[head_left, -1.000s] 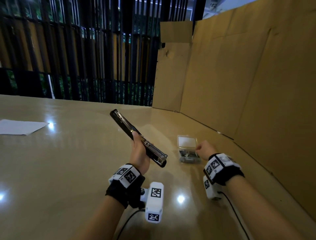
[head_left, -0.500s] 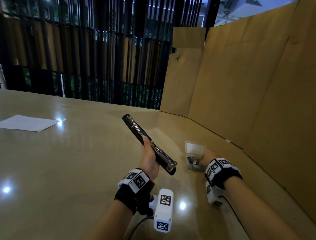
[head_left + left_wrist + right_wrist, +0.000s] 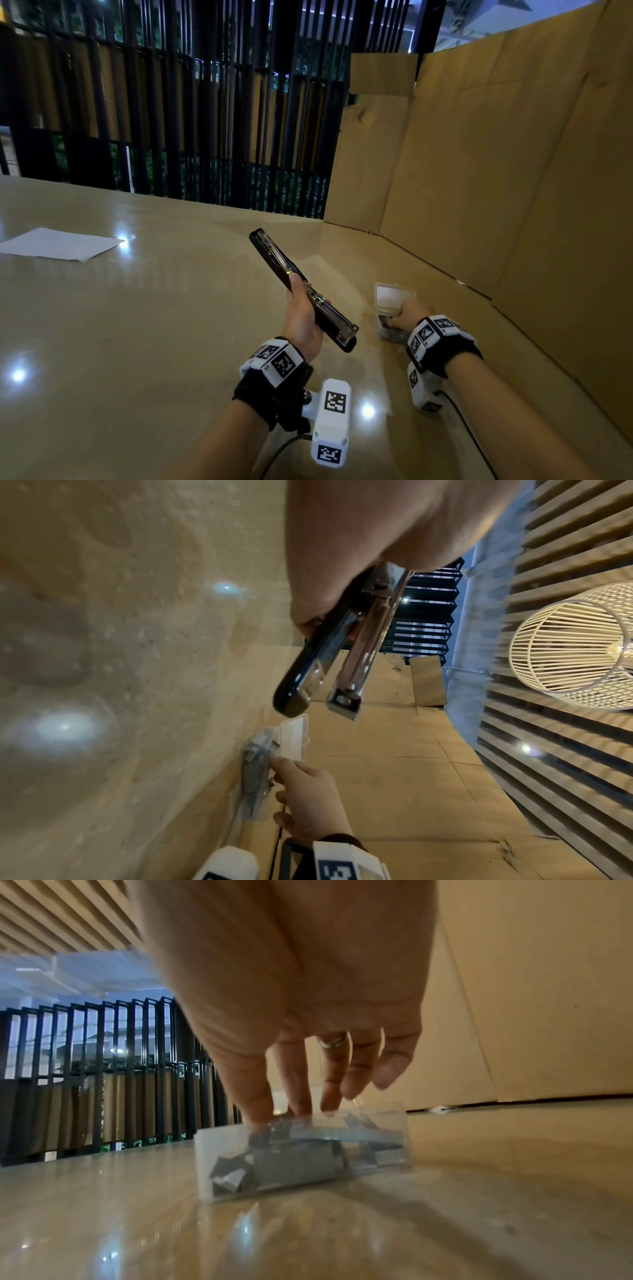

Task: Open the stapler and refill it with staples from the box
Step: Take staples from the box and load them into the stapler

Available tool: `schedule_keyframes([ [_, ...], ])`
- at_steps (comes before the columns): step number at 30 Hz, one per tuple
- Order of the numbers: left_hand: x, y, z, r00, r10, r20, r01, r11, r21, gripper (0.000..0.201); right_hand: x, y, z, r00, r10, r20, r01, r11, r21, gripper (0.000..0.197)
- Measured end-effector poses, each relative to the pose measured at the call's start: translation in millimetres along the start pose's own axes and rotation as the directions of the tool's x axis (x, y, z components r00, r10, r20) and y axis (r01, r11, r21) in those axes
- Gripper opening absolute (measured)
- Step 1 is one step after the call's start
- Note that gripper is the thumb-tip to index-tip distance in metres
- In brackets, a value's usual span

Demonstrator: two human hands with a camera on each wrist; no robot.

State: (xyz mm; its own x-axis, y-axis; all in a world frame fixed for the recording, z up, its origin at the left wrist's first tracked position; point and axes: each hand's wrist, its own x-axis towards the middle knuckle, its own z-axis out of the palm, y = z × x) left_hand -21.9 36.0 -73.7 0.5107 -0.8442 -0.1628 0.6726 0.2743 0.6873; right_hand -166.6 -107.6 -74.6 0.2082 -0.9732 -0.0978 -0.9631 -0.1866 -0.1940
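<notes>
My left hand (image 3: 301, 317) grips the black stapler (image 3: 274, 255) by its middle and holds it above the table, swung open almost flat. In the left wrist view the black base (image 3: 304, 680) and the chrome staple channel (image 3: 359, 664) stand slightly apart. A clear plastic staple box (image 3: 390, 296) sits on the table to the right with its lid raised. My right hand (image 3: 409, 313) reaches into the box (image 3: 301, 1156). Its thumb and first two fingertips (image 3: 298, 1096) pinch grey staple strips (image 3: 284, 1161) inside.
A tall cardboard wall (image 3: 496, 171) runs along the right and back, close behind the box. A white paper sheet (image 3: 58, 243) lies far left on the glossy table (image 3: 137, 325). Black railings (image 3: 205, 137) stand beyond the table's far edge.
My right hand has moved from beside the box to over it and put its fingertips down among the staples. The left hand keeps the open stapler in the same pose.
</notes>
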Motion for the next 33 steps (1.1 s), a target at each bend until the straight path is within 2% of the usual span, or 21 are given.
schedule_keyframes([
  [2,0,0,0,1.000,-0.005,0.004,0.005,1.000,-0.011,0.043,-7,2,-3,0.998,-0.001,-0.061,0.006,0.997,0.070,0.035],
  [4,1,-1,0,1.000,-0.006,0.013,0.006,1.000,-0.016,0.043,-10,7,-7,0.986,0.021,-0.165,0.034,0.946,0.321,0.023],
  [6,2,-2,0,1.000,-0.010,0.019,0.010,1.000,-0.024,0.043,-17,11,-12,0.972,0.067,-0.226,0.085,0.795,0.601,0.026],
  [9,4,-4,0,0.999,-0.024,0.023,0.025,0.999,-0.036,0.043,-41,11,-19,0.989,-0.033,-0.146,0.143,0.504,0.852,0.027],
  [12,4,-8,0,0.999,-0.029,0.039,0.030,0.999,-0.032,0.044,-70,6,-24,0.974,-0.216,-0.060,0.123,0.289,0.950,0.029],
  [15,6,-13,0,0.999,-0.015,0.031,0.015,1.000,-0.008,0.046,-86,1,-23,0.941,-0.337,-0.025,0.091,0.181,0.979,0.026],
  [18,11,-21,-2,1.000,0.018,0.001,-0.018,1.000,0.023,0.068,-90,-5,-20,0.939,-0.340,-0.051,0.090,0.100,0.991,0.023],
  [20,15,-25,-5,0.999,0.035,0.003,-0.035,0.999,0.042,0.074,-91,-8,-17,0.937,-0.334,-0.100,0.141,0.101,0.985,0.017],
  [22,16,-26,-7,0.999,0.049,0.009,-0.049,0.998,0.048,0.074,-94,-10,-12,0.934,-0.322,-0.154,0.213,0.158,0.964,0.014],
  [24,15,-26,-8,0.999,0.047,0.009,-0.048,0.997,0.064,0.076,-96,-12,-3,0.928,-0.312,-0.201,0.288,0.261,0.921,0.018],
  [27,9,-27,-7,0.997,0.067,0.024,-0.067,0.998,0.020,0.072,-97,-15,9,0.905,-0.338,-0.257,0.400,0.476,0.783,0.020],
  [29,11,-30,-6,0.996,0.083,0.041,-0.083,0.997,0.003,0.070,-98,-18,12,0.899,-0.354,-0.257,0.413,0.494,0.765,0.017],
  [33,9,-34,-7,0.993,0.098,0.064,-0.100,0.995,0.028,0.069,-102,-25,13,0.895,-0.334,-0.296,0.426,0.438,0.792,0.018],
])
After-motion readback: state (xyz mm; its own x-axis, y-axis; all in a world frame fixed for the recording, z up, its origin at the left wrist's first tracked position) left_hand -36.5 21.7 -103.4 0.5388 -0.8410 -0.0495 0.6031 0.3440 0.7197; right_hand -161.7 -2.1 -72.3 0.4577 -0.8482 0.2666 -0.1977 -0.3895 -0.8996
